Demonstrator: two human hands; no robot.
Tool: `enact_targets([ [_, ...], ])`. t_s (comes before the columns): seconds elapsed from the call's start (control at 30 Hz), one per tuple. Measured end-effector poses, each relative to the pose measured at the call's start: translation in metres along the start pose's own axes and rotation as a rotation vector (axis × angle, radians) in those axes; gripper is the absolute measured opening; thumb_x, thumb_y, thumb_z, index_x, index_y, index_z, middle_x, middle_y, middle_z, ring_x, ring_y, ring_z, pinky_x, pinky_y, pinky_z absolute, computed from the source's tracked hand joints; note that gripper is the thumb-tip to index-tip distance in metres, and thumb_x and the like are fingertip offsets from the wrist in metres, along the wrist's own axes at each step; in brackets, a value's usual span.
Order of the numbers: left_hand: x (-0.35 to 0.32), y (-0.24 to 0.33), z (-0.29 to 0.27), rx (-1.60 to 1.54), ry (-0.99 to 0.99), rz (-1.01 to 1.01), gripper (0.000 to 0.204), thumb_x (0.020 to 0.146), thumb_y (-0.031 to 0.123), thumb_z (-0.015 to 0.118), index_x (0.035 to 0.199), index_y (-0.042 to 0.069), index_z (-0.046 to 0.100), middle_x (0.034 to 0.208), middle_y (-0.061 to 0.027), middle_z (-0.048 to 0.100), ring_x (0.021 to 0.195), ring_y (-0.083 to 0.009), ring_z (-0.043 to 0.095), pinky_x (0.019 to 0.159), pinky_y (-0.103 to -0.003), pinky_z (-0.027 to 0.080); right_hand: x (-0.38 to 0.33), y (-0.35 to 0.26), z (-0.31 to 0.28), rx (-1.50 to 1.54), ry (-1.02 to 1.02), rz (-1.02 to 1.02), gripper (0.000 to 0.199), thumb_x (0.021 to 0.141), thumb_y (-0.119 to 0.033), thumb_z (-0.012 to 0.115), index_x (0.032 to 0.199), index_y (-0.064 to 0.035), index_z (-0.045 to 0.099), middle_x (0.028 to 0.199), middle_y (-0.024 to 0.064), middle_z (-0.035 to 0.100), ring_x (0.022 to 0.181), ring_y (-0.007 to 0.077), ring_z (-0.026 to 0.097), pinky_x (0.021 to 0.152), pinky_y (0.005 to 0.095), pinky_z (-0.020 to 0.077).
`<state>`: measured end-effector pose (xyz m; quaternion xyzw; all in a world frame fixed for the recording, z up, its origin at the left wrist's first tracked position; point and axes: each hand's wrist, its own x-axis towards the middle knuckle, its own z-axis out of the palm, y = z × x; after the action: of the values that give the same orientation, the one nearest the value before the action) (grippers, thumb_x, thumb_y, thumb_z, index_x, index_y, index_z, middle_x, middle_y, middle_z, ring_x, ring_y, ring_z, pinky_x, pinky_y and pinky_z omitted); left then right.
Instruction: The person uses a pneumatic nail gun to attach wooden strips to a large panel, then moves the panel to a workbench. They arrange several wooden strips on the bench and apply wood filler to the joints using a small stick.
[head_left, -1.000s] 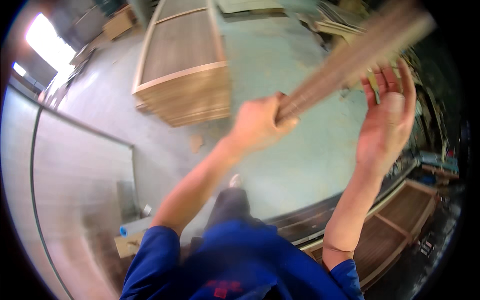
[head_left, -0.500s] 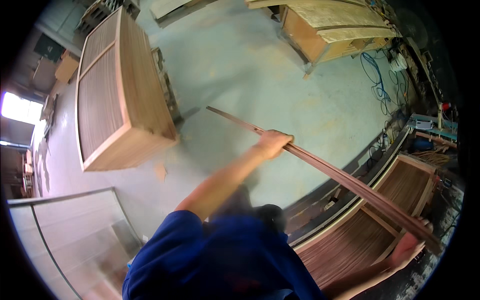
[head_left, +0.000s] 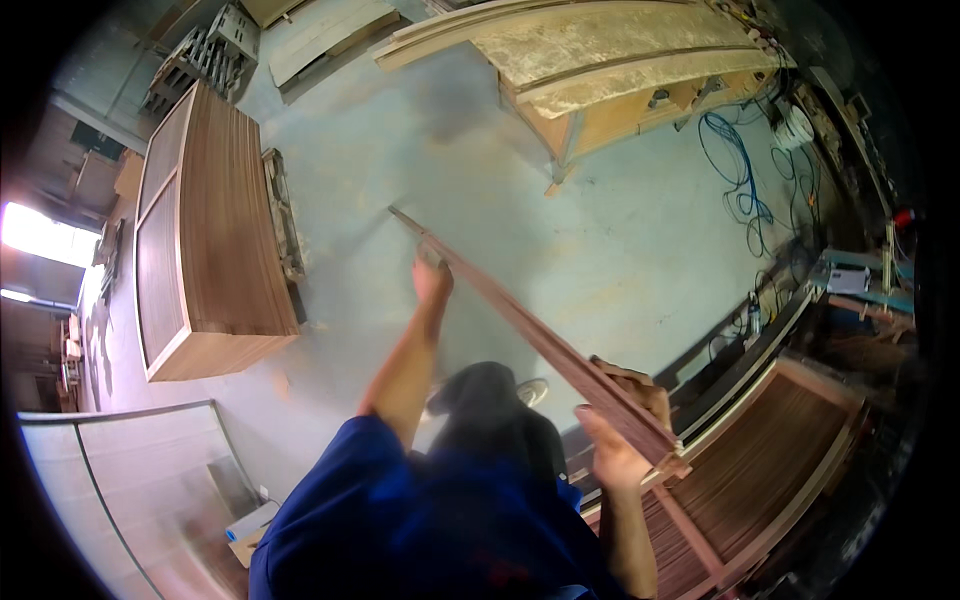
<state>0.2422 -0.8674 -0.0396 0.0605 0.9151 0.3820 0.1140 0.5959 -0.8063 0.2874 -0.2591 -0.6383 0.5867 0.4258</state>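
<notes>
A long bundle of thin reddish-brown wooden strips [head_left: 530, 325] slants through the air in front of me, its far tip up and to the left. My left hand [head_left: 432, 275] is closed around it near that far end, arm stretched forward. Close to the near end, my right hand [head_left: 620, 440] holds the strips between the thumb on one side and the fingers on the other. Below and beyond that hand lies a wood-grained panel [head_left: 765, 460] with a pale frame and a crossbar.
A stack of framed wooden panels [head_left: 225, 240] stands at the left. A dusty-topped workbench [head_left: 620, 50] is at the far right, with blue hoses [head_left: 738, 165] on the floor beside it. A translucent framed sheet [head_left: 140, 480] stands at near left.
The strips have swung with their near end toward my body. My right hand has come in from the far right, and my left hand has moved left. The view has shifted too.
</notes>
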Motion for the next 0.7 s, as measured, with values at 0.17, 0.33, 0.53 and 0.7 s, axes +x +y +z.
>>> enact_targets([
  [0.17, -0.019, 0.034, 0.07, -1.791, -0.401, -0.815, 0.04, 0.106, 0.036, 0.052, 0.133, 0.006, 0.054, 0.113, -0.0152, 0.064, 0.107, -0.0287, 0.064, 0.089, -0.045, 0.057, 0.101, -0.006, -0.035, 0.036, -0.365, 0.021, 0.044, 0.09, -0.025, 0.079, 0.116, 0.0047, 0.061, 0.128, 0.0274, 0.065, 0.119, 0.0356, 0.066, 0.097, 0.0428, 0.0573],
  [0.33, -0.01, 0.125, 0.103, -2.155, -0.392, -0.666, 0.031, 0.107, 0.028, 0.046, 0.111, 0.0, 0.059, 0.093, -0.0103, 0.068, 0.08, -0.0228, 0.067, 0.07, -0.033, 0.058, 0.217, 0.022, -0.11, 0.046, -0.656, -0.108, 0.076, 0.082, -0.044, 0.078, 0.136, 0.0058, 0.059, 0.138, 0.0282, 0.061, 0.126, 0.043, 0.063, 0.104, 0.0424, 0.0514],
  [0.53, 0.0, 0.19, 0.176, -2.14, -0.231, -0.637, 0.029, 0.103, 0.031, 0.049, 0.095, 0.006, 0.06, 0.085, -0.0096, 0.067, 0.075, -0.0241, 0.066, 0.067, -0.037, 0.057, 0.354, 0.011, -0.174, -0.096, -0.576, -0.353, 0.037, 0.093, -0.017, 0.075, 0.12, 0.0055, 0.064, 0.113, 0.0262, 0.072, 0.097, 0.0389, 0.076, 0.081, 0.0398, 0.0628],
  [0.7, -0.002, 0.223, 0.241, -2.291, -0.33, -0.525, 0.032, 0.1, 0.036, 0.051, 0.097, 0.006, 0.062, 0.086, -0.0077, 0.068, 0.079, -0.0234, 0.066, 0.077, -0.042, 0.054, 0.449, -0.001, -0.242, -0.049, -0.685, -0.329, 0.037, 0.086, -0.006, 0.077, 0.119, 0.0052, 0.066, 0.114, 0.0246, 0.072, 0.097, 0.0382, 0.076, 0.078, 0.0406, 0.0638],
])
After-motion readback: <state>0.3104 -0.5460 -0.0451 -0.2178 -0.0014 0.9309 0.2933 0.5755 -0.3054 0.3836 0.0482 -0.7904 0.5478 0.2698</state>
